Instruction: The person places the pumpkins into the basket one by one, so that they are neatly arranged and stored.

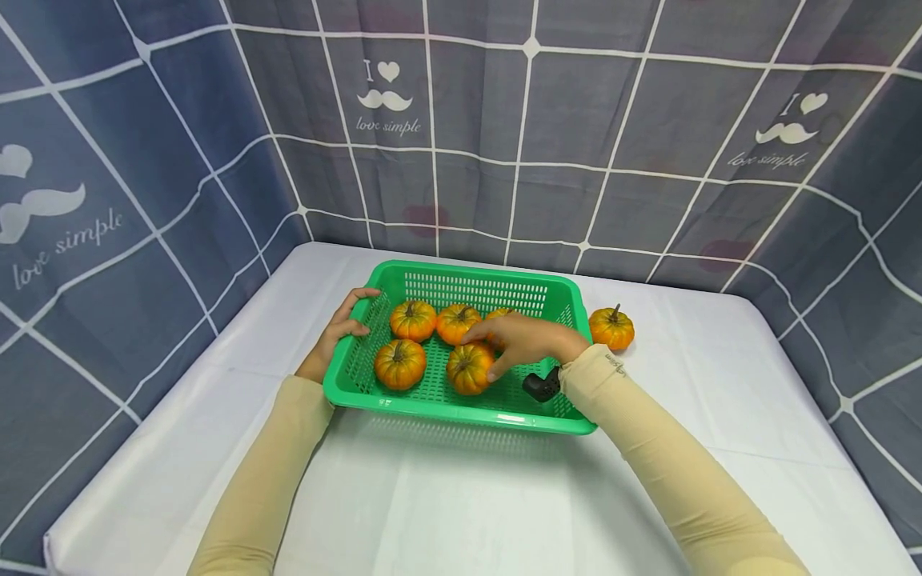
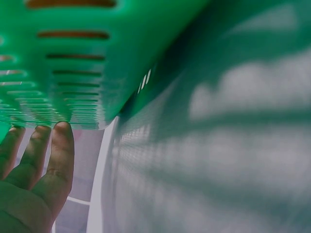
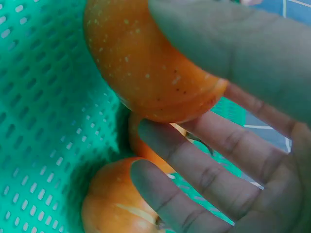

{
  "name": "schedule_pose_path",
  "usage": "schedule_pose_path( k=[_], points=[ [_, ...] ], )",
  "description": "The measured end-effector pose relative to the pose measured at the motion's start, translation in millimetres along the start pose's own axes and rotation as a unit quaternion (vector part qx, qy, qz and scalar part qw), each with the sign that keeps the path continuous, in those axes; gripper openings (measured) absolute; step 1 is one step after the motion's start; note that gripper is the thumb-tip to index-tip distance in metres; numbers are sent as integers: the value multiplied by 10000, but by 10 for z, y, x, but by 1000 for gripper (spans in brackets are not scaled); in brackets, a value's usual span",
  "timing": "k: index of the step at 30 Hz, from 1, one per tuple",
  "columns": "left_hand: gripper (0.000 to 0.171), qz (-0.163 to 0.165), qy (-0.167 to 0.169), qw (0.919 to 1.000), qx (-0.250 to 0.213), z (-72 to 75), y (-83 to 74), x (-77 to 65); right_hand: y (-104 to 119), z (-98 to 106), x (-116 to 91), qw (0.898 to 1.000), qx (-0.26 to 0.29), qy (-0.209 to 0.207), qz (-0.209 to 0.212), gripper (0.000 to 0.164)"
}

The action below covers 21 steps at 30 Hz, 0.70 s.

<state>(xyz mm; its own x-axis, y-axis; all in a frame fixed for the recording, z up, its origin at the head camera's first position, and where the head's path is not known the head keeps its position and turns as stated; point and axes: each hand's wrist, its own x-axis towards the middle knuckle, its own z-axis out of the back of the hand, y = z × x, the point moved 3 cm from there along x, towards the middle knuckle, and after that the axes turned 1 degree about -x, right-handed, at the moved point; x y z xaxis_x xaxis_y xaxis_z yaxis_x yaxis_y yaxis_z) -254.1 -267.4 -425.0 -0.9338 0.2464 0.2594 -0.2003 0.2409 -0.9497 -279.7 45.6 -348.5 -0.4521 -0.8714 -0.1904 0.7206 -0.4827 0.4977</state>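
A green plastic basket (image 1: 461,412) with slotted walls holds several small orange pumpkins. My left hand (image 1: 336,332) grips its left rim; in the left wrist view, fingers (image 2: 60,165) reach along the outside of the slotted wall. Inside the basket, my right hand (image 1: 522,340) holds the front middle pumpkin (image 1: 468,372) between thumb and fingers. The right wrist view shows that pumpkin (image 3: 146,63) close up under the thumb, with two others beyond the fingers. Another pumpkin (image 1: 500,314) is partly hidden behind my right hand. More lie at the left: a front one (image 1: 399,365) and a back one (image 1: 413,322).
One pumpkin (image 1: 611,329) sits on the white-covered table (image 1: 461,496), just outside the basket's right end. Grey-blue checked cloth (image 1: 475,104) hangs around the back and sides. A black device (image 1: 542,386) is at my right wrist.
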Motion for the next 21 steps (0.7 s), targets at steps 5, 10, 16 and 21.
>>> schedule_pose_path(
  k=[5,10,16,21],
  points=[
    [63,89,-49,9999,-37,-15,-15,-10,-22,-30,54,9998,44,91,-154,64],
    [63,102,-74,9999,-95,-13,-19,-13,-48,-67,111,9994,167,154,-274,64],
    [65,-20,-28,9999,-101,18,4,0,-36,-95,169,9989,254,230,-331,64],
    [65,52,-48,10000,-60,19,13,8,-33,-95,214,9977,237,263,-575,63]
  ],
)
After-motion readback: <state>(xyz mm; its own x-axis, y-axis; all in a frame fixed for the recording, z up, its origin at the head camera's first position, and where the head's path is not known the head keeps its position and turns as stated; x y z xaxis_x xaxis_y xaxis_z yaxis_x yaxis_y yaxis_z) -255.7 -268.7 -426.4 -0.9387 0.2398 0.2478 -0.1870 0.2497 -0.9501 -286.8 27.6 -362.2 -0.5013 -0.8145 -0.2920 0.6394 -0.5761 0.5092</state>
